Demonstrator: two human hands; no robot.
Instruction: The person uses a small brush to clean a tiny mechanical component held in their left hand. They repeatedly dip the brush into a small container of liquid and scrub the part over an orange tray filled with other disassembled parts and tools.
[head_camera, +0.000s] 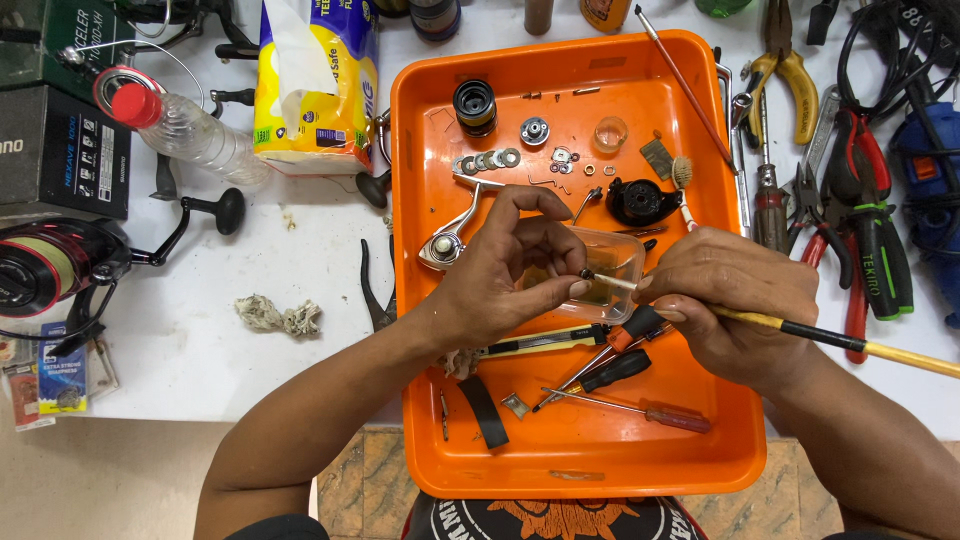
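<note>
My left hand (505, 265) is closed around a very small dark part (586, 274); I pinch it between thumb and fingertips, above the middle of the orange tray (430, 120). My right hand (725, 300) grips a thin brush with a yellow handle (800, 330), held like a pen, and its pale tip touches the small part from the right. Just behind the part, on the far side, a clear plastic container (615, 255) stands in the tray.

At the left of my left hand lies a silver reel handle (452, 232). Near my hands, on the near part of the tray, I see a screwdriver with a black handle (610, 372) and a thin one with a red handle (655, 412). On the far part of the tray there is a row of small washers (488, 160) and a black round spool (474, 104).

On the white table, at the left of the tray, a plastic bottle with a red cap (185, 125) lies on its side, and at the right there are pliers with red and black handles (850, 220).
</note>
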